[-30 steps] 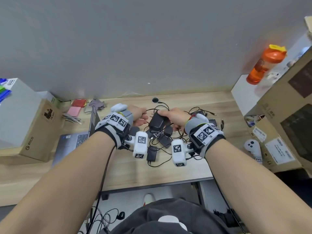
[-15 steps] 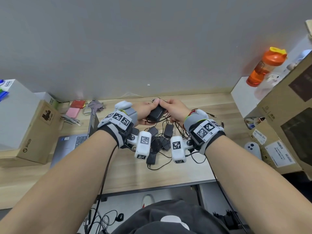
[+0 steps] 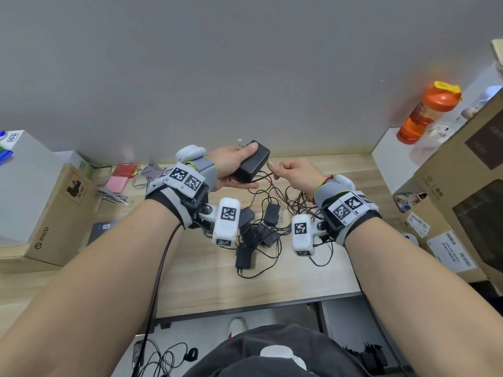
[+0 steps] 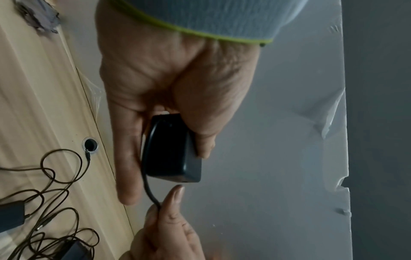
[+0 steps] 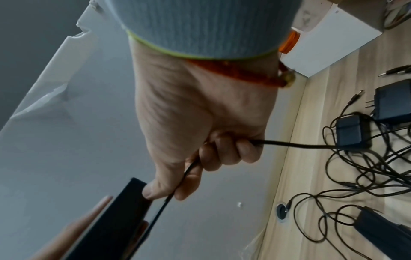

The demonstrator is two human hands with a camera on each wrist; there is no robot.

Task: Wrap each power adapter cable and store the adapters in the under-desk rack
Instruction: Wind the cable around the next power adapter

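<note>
Soft, even indoor light fills all three views, with only faint shadows on the pale tabletop (image 3: pixel 272 281). The head view bows strongly at its edges. Both wrist views are softly focused, the nearest fingers and cuffs smeared.

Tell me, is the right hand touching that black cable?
Touching. The right wrist view shows the right hand with its fingers curled round the cable, which runs through the fist.
</note>
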